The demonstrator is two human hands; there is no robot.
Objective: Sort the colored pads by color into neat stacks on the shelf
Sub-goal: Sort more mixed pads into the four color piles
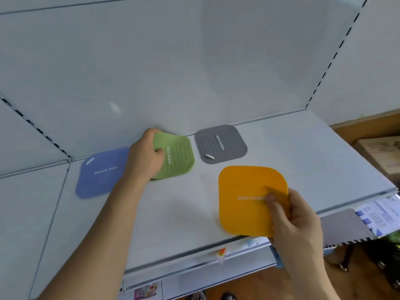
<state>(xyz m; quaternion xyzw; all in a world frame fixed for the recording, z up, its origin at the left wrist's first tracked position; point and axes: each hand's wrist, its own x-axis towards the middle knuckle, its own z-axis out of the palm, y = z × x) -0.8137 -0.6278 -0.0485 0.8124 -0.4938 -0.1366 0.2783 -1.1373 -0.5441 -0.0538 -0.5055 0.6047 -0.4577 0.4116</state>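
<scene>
On the white shelf [303,152] lie a blue pad [99,172] at the left and a grey pad [220,144] near the back wall. Between them sits a green pad stack [177,159], gripped at its left edge by my left hand [145,156], thumb on top. My right hand [292,219] holds an orange pad [249,198] just above the shelf's front right part, thumb pressing its top face, fingers underneath.
The shelf's white back wall [194,61] rises behind the pads. Slotted uprights [331,61] frame the bay. A cardboard box [381,152] stands at the right beyond the shelf. Paper labels [376,215] hang at the shelf's right front edge, and a lower shelf edge [194,269] shows below.
</scene>
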